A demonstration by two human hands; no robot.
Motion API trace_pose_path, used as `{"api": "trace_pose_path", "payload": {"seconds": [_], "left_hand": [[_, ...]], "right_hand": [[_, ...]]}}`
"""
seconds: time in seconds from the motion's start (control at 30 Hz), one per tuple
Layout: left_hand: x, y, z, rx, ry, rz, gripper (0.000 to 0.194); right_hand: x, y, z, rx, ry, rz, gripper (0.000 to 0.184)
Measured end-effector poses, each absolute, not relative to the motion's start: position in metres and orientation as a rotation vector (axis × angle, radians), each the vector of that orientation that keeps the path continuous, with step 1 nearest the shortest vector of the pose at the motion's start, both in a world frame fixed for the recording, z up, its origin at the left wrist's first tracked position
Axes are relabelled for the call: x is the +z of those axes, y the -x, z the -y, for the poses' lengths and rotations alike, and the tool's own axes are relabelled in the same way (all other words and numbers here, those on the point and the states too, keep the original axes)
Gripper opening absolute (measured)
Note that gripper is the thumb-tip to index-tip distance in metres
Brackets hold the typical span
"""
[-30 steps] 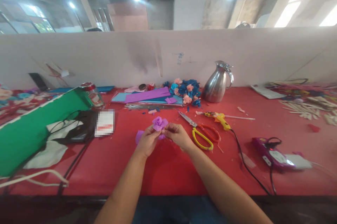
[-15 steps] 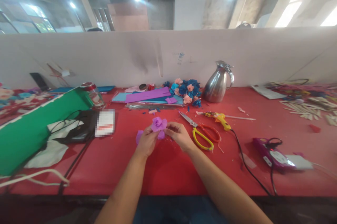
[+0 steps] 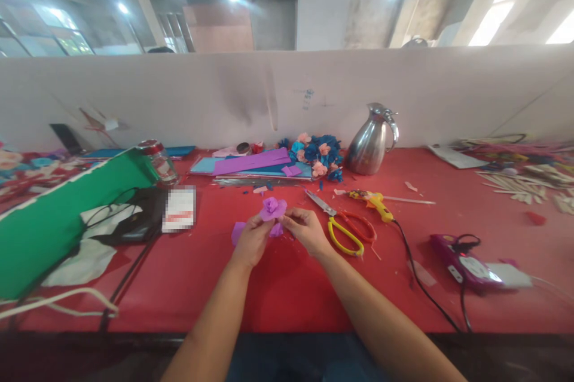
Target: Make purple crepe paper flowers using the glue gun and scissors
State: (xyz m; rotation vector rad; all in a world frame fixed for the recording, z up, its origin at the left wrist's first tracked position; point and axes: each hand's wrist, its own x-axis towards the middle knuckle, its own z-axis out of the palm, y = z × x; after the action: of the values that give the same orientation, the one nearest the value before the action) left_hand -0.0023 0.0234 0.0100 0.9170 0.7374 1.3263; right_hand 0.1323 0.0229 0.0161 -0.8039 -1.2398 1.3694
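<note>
A small purple paper flower (image 3: 272,208) is held just above the red table (image 3: 278,286), between both my hands. My left hand (image 3: 249,241) pinches it from below left, fingers closed. From the right, my right hand (image 3: 307,231) pinches its edge, fingers closed too. A loose purple paper piece (image 3: 237,231) lies by my left hand. Scissors with yellow and red handles (image 3: 344,227) lie just right of my right hand.
A yellow glue gun (image 3: 375,202) with a black cord lies behind the scissors. A steel jug (image 3: 371,140), a heap of paper flowers (image 3: 316,155) and purple and blue sheets (image 3: 253,164) stand at the back. Green board (image 3: 58,214) at left, purple power strip (image 3: 466,262) at right.
The flower has been turned a little between my fingers. Both hands stay in the same spot.
</note>
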Motion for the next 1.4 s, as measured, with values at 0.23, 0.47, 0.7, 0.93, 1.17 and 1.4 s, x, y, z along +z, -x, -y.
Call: {"api": "trace_pose_path", "payload": {"seconds": [0.23, 0.47, 0.7, 0.93, 1.17, 1.4], "left_hand": [[0.010, 0.001, -0.023, 1.295, -0.912, -0.711, 0.024], [0.014, 0.002, -0.020, 1.268, -0.942, -0.738, 0.028], [0.024, 0.001, -0.014, 1.270, -1.019, -0.716, 0.022], [0.019, 0.001, -0.014, 1.253, -1.041, -0.728, 0.017], [0.009, 0.002, -0.020, 1.295, -0.965, -0.744, 0.019], [0.009, 0.002, -0.023, 1.306, -0.814, -0.698, 0.016]], "right_hand": [[0.018, -0.131, -0.024, 1.361, 0.807, 1.218, 0.037], [0.015, -0.131, -0.023, 1.318, 0.761, 1.331, 0.033], [0.011, -0.130, -0.022, 1.255, 0.712, 1.357, 0.028], [0.014, -0.132, -0.022, 1.229, 0.745, 1.374, 0.034], [0.017, -0.132, -0.023, 1.316, 0.748, 1.332, 0.039], [0.017, -0.128, -0.024, 1.346, 0.812, 1.303, 0.044]]}}
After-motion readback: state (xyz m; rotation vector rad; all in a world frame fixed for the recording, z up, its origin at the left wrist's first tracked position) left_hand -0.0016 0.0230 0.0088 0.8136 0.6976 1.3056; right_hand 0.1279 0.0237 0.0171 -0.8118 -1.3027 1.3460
